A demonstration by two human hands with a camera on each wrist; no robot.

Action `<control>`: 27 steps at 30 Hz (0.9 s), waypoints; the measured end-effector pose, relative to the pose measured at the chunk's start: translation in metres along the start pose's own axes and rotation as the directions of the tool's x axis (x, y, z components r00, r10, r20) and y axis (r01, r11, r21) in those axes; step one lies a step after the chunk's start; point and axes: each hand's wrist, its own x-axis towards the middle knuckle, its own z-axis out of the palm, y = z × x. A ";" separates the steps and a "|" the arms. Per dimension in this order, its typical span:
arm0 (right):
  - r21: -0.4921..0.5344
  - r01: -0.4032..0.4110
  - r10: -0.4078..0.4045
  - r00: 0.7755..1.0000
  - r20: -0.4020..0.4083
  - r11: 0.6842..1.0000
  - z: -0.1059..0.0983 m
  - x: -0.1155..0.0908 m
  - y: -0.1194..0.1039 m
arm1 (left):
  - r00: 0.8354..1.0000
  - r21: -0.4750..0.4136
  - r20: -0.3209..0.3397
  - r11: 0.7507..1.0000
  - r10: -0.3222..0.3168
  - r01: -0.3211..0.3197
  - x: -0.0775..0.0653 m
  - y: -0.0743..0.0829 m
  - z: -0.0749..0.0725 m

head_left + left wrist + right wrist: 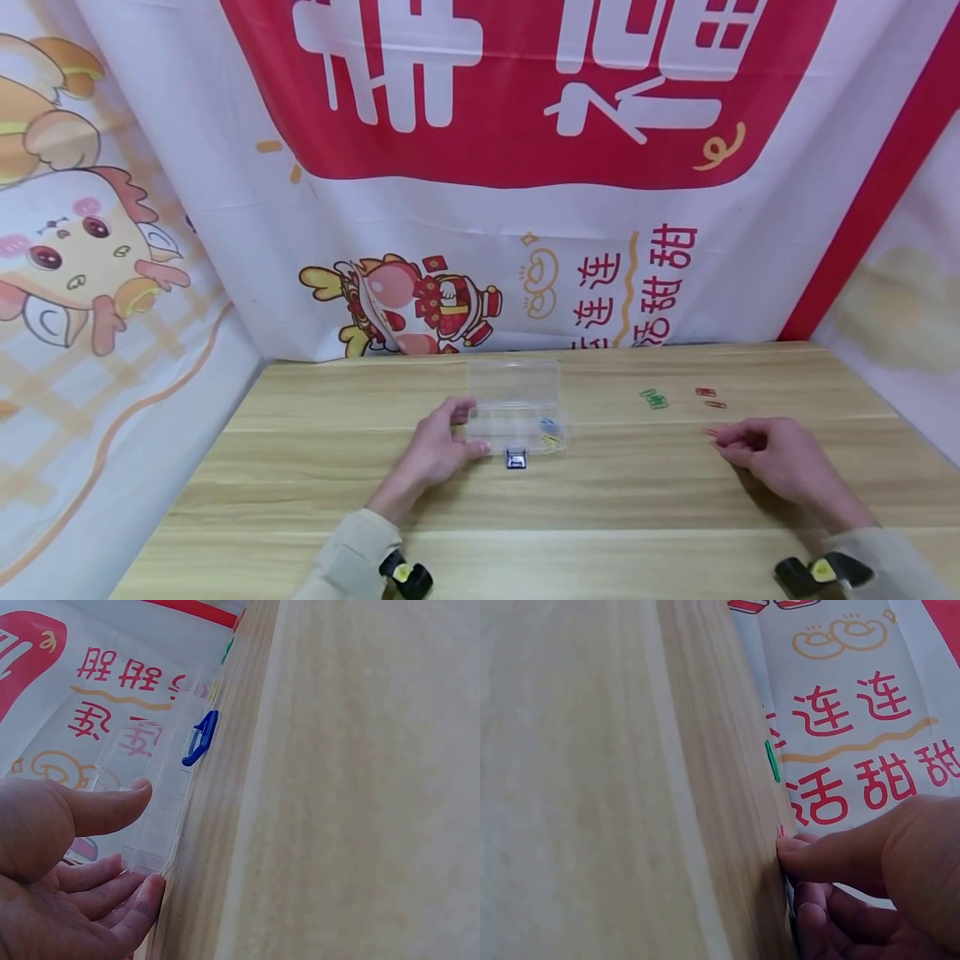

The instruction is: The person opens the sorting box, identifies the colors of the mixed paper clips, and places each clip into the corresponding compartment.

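A clear plastic compartment box (491, 425) stands on the table with its transparent lid (513, 383) raised at the back. My left hand (437, 448) grips its left end, thumb on the near side and fingers around the far side and end. Blue paper clips (548, 425) and yellow paper clips (552, 442) lie in compartments at its right end. A dark blue latch (201, 741) sits on the front wall. Far to the right, my right hand (780, 460) pinches red paper clip wire (710, 432) between thumb and forefinger, close over the table; the fingertips partly hide it.
Several green paper clips (657, 401) lie on the wooden table (622, 500) between the box and my right hand. Two reddish paper clips (705, 392) lie beyond that hand. A printed cloth (510, 217) hangs along the table's back edge, with more cloth at both sides.
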 end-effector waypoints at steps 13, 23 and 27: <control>-0.035 -0.003 0.004 0.999 0.038 0.999 -0.004 0.000 0.004 | 1.000 0.011 0.003 1.000 -0.006 0.006 -0.001 0.002 0.001; 0.083 0.036 -0.036 0.999 -0.001 0.996 -0.001 0.001 -0.012 | 1.000 0.004 -0.008 1.000 -0.013 0.013 -0.001 0.002 0.001; 0.130 0.116 -0.110 0.993 -0.051 0.985 0.006 0.003 -0.034 | 1.000 0.011 -0.004 1.000 -0.003 0.003 -0.001 0.002 0.001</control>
